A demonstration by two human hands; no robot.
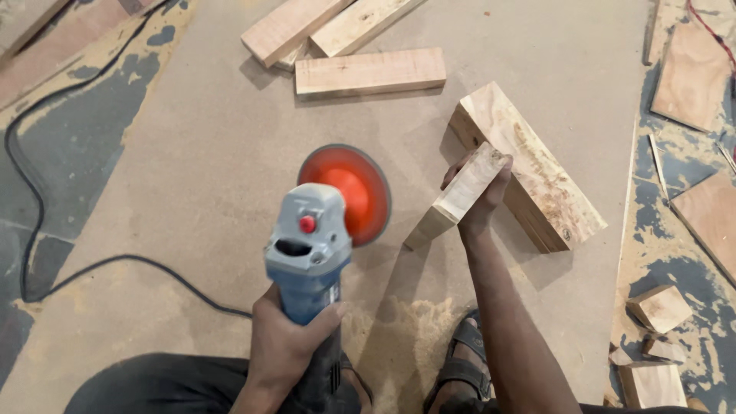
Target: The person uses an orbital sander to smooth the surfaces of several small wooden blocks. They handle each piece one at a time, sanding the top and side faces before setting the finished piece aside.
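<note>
Head view: a stiff, light wood offcut [460, 195] was gripped at its upper end by the right hand [481, 201] (dusty, likely slippery); the blue angle grinder [310, 253], at nine o'clock, was clasped by the left hand [285, 341].

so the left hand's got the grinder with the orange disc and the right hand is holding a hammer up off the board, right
Not quite: the head view shows the right hand holding a small wood block, not a hammer, tilted up off the board. The rest stands: the left hand grips the grinder with the orange disc.
</note>
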